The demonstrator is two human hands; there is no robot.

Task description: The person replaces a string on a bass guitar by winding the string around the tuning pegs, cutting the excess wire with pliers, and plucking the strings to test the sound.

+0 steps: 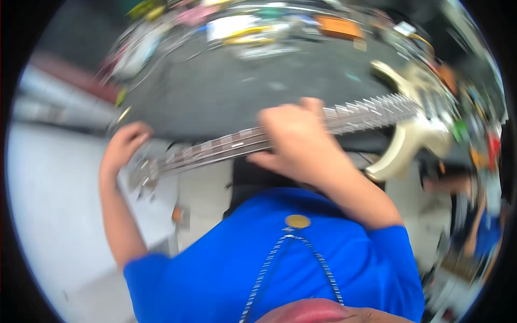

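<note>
An electric guitar [404, 99] with a cream body lies across in front of me, its body at the right and its neck pointing left. My right hand [293, 132] is wrapped over the middle of the neck, thumb on the near side. The fretboard shows on both sides of that hand, and the strings look wavy and blurred. Beside the headstock [144, 175], at the left end, my left hand [126, 142] is raised with loosely bent fingers and a gap at the thumb. I see nothing in it; blur hides whether it touches the headstock.
A dark workbench [215, 81] stretches beyond the guitar. At its far side are an orange box [339, 27], yellow-handled tools [250, 35] and cables. More clutter lines the right edge. Another person in a blue sleeve [487, 234] is at the far right. A white surface [81, 204] lies left.
</note>
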